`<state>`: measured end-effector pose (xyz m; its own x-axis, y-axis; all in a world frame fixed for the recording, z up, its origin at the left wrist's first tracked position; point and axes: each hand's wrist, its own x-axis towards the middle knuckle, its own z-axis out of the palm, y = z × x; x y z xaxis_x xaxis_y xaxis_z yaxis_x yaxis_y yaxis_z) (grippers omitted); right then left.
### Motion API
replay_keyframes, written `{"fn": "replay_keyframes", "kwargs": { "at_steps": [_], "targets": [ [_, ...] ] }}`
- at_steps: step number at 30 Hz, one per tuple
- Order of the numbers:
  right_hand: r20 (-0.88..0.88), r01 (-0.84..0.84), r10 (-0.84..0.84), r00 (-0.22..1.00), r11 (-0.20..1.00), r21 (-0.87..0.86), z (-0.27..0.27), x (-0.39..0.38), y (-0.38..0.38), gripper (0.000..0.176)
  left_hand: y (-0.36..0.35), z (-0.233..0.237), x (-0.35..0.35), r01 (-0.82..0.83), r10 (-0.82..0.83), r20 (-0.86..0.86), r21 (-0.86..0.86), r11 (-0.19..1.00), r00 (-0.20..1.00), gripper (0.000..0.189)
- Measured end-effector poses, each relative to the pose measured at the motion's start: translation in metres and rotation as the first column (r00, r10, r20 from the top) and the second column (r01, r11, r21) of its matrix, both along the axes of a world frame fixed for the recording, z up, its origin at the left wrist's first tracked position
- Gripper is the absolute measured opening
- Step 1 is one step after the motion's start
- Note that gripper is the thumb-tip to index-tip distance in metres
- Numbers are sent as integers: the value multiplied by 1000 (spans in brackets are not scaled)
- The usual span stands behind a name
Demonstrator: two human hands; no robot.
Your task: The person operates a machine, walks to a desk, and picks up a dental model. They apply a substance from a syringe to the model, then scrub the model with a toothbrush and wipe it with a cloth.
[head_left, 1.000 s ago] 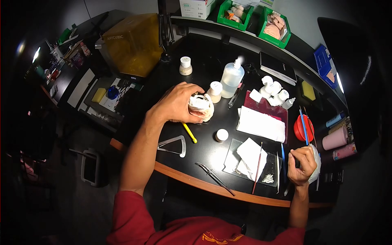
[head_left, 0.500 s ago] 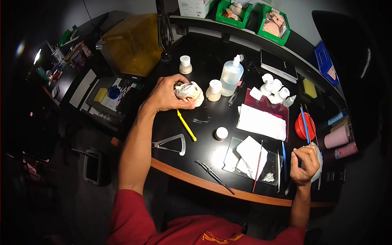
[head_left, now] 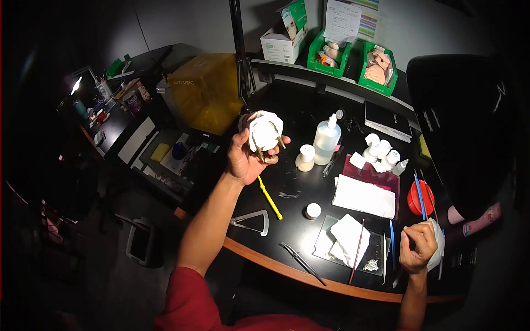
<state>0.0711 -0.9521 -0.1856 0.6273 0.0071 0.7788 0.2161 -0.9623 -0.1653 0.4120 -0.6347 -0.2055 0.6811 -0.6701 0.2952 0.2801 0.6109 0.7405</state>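
A white plaster cast (head_left: 266,131) with brass-coloured metal parts at its underside is held up in my left hand (head_left: 248,160), fingers closed around its lower part. Low at the right edge of the bench is my right hand (head_left: 418,248), its fingers curled in toward the thumb. Whatever lies between those fingers is hidden. Beside it are a white crumpled piece (head_left: 438,243) and a blue stick (head_left: 420,193) leaning at a red bowl (head_left: 415,205). Below my left hand lies a yellow-handled tool (head_left: 270,198), with a metal caliper (head_left: 254,223) nearby.
A clear squeeze bottle (head_left: 327,140) and a small jar (head_left: 305,159) stand mid-bench. A glass slab (head_left: 326,243) carries paper and a thin brush (head_left: 357,254). Tweezers (head_left: 303,263) lie near the wooden edge. White bottles (head_left: 381,151) crowd a maroon tray (head_left: 356,165). Green bins (head_left: 378,71) line the shelf.
My left hand has turned over, bringing the cast's white face toward the camera and its brass parts into sight. The view has tilted up. My right hand keeps its curled pose.
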Motion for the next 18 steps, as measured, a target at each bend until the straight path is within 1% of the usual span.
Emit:
{"fn": "replay_keyframes", "kwargs": {
  "at_steps": [4, 18],
  "targets": [
    [-3, 2, -2, 1000, 1000, 3, 0, 0, -1, 18, -5, 2, -5, 16, -15, -34, 7, 1000, 999, 88],
    [-27, 1, -1, 1000, 1000, 3, -1, 1, -2, 16, -1, 4, -4, 35, -36, -17, -11, 999, 999, 89]
  ]
}}
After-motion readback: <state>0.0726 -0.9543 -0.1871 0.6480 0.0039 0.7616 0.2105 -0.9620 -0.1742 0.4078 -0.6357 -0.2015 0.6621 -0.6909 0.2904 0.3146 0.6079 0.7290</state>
